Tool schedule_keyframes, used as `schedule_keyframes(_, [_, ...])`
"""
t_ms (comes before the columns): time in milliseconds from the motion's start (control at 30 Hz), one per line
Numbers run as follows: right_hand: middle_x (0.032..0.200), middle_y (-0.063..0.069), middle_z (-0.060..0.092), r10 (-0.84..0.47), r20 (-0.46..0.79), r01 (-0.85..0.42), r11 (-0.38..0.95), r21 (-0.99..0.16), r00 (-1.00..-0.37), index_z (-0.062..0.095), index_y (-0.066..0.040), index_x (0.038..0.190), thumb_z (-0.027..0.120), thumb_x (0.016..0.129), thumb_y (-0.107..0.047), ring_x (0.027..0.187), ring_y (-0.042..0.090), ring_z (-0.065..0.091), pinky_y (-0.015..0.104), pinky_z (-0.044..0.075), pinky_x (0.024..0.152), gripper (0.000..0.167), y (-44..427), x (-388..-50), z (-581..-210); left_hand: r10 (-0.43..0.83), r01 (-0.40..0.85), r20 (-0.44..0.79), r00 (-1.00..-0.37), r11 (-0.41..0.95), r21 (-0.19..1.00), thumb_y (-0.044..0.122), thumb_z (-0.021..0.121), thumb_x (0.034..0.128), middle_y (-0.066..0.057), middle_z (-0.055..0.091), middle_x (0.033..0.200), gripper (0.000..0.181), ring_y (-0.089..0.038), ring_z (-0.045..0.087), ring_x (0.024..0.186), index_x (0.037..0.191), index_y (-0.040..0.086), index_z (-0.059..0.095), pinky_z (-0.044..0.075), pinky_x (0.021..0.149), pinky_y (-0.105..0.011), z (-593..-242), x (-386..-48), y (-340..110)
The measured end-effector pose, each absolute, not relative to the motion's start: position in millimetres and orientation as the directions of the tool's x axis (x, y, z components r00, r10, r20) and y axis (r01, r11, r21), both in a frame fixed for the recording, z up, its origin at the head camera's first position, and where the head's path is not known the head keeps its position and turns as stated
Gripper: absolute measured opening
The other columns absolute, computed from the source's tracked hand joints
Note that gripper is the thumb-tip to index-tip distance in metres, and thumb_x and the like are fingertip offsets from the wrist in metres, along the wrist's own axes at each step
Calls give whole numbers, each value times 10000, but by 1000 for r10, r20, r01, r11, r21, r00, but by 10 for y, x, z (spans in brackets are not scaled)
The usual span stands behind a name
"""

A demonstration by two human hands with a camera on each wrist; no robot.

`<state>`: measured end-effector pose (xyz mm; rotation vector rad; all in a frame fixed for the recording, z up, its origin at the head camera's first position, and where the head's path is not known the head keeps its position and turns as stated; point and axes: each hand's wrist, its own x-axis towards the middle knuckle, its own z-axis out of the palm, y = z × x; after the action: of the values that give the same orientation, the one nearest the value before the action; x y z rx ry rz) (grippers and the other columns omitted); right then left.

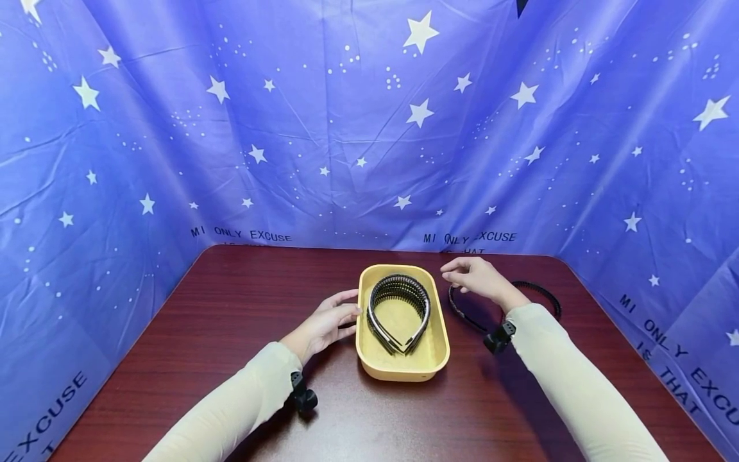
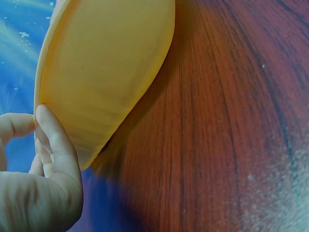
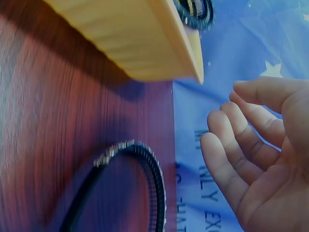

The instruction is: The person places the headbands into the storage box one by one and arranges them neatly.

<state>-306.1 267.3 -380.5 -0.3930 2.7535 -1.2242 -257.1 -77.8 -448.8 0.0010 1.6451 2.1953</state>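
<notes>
A yellow plastic box [image 1: 441, 350] stands on the table, holding several nested black toothed headbands [image 1: 398, 282] with their ends towards me. At the box's left rim is my left hand [image 1: 326, 324]; in the left wrist view its thumb [image 2: 55, 135] lies against the outer wall and a finger meets the rim from the other side, pinching it. Right of the box, my right hand [image 1: 482, 279] hovers with loosely bent fingers and nothing in them. Under it lies a black headband [image 3: 157, 179], partly hidden by the hand and wrist in the head view.
The dark red wooden table [image 1: 231, 308] is bounded at the back and sides by a blue star-printed cloth [image 1: 323, 128]. Another dark arc of headband [image 1: 545, 292] shows right of the right wrist; whether it is a separate piece I cannot tell.
</notes>
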Motion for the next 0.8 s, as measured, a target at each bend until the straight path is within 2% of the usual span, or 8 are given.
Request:
schedule_keyframes(267, [1144,231,680,-237,-3,-163,674,-720,-971,672,-3,1217,647,984,-221,957,339,663,346,579,731,320,2869,-3069,-3788,309,-308,-231,-923,-229,924,-1,612,912,-75,633,1008,586,-148,640,890,1467,60,433,567,785,-305,-4489,-2564,-778])
schedule_keyframes(800, [1217,243,654,-167,-47,-80,676,-733,-985,620,38,1288,595,1018,-224,1039,408,649,358,589,744,377,3205,-3150,-3936,300,-306,-232,-926,-233,923,-8,613,908,-61,633,979,584,-144,641,874,1462,61,441,564,772,-304,-4501,-2562,-772])
